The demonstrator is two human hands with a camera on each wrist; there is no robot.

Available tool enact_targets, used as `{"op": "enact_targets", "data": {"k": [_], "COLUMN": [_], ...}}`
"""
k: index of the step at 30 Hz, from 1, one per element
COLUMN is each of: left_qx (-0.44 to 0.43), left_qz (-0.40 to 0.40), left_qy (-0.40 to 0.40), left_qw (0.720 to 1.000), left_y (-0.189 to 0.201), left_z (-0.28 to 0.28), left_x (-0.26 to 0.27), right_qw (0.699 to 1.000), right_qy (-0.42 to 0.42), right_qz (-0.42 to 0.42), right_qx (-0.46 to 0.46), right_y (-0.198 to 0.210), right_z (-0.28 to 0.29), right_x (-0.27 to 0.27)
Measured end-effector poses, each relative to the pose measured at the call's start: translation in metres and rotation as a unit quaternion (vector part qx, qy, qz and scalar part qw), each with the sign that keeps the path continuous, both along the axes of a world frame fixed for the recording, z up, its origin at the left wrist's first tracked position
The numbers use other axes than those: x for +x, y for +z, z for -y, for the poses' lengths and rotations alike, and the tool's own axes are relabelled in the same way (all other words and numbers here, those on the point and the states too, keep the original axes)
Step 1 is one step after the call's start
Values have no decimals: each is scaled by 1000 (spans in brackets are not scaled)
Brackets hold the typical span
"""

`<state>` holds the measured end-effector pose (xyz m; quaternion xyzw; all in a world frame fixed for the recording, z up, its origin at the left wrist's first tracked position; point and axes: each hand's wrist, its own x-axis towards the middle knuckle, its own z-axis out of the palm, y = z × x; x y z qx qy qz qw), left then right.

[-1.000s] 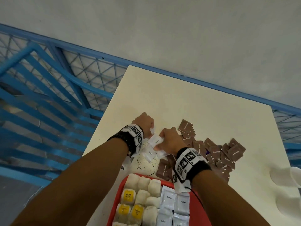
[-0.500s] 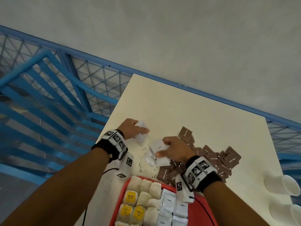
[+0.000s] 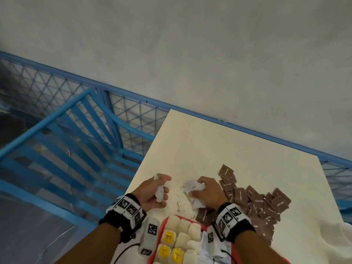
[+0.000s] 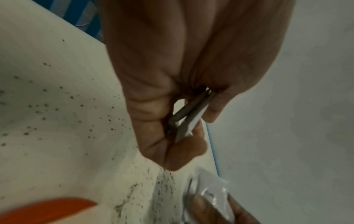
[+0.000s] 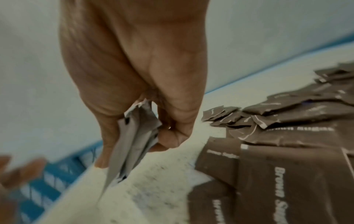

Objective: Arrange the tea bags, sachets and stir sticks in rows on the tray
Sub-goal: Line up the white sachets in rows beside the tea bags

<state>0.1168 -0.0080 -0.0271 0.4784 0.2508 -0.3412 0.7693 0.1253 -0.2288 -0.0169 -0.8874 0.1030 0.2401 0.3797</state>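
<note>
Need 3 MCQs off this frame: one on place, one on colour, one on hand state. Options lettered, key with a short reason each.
1. Where does the pile of brown sugar sachets lie?
A. On the table, on the right hand's side
B. In the tray
C. On the floor

2. What colour is the tray?
A. Blue
B. Red
C. White

3. What is the left hand doing?
A. Lying flat and open
B. Pressing the tray
C. Gripping white sachets

Key: 1 A, the pile sits on the table beside the right hand. 2 B, its rim shows red. 3 C, fingers curl round the packets in the left wrist view.
</note>
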Motion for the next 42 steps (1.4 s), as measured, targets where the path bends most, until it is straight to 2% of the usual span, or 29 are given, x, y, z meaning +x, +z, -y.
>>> {"op": "enact_targets", "data": {"k": [3, 5, 9, 10, 15, 21, 25, 27, 31, 33, 37, 42], "left_qx": [16, 10, -95, -108, -23, 40, 47, 44, 42, 45, 21, -13], "left_qz": [27, 57, 88, 98, 168, 224, 201, 179, 185, 177, 125, 83], "left_qy": [-40, -56, -101, -107, -149, -234, -205, -182, -227, -238, -220, -225], "left_qw": [999, 997, 986, 983, 974, 945, 957, 966, 955, 954, 967, 971], "left_y": [14, 31, 57, 60, 71, 83, 76, 72, 60, 53, 39, 33], "left_z": [16, 35, 74, 81, 106, 113, 110, 110, 109, 106, 99, 96], "left_x": [-9, -16, -46, -54, -88, -114, -134, -149, -185, -200, -217, -219], "right_qw": [991, 985, 965, 958, 915, 866, 817, 811, 843, 847, 815, 810], "right_qy": [-37, -47, -75, -103, -193, -211, -237, -251, -281, -286, -305, -350], "right_qz": [34, 39, 106, 111, 71, 5, -16, -14, -13, -21, -37, -18], "right_qx": [124, 160, 227, 243, 348, 454, 525, 528, 458, 447, 491, 470], "right_y": [33, 49, 70, 72, 74, 80, 79, 74, 56, 45, 32, 21], "right_z": [4, 6, 12, 14, 32, 60, 60, 57, 46, 40, 36, 41], "right_x": [-13, -23, -51, -59, -102, -151, -181, -193, -218, -232, -253, -256]}}
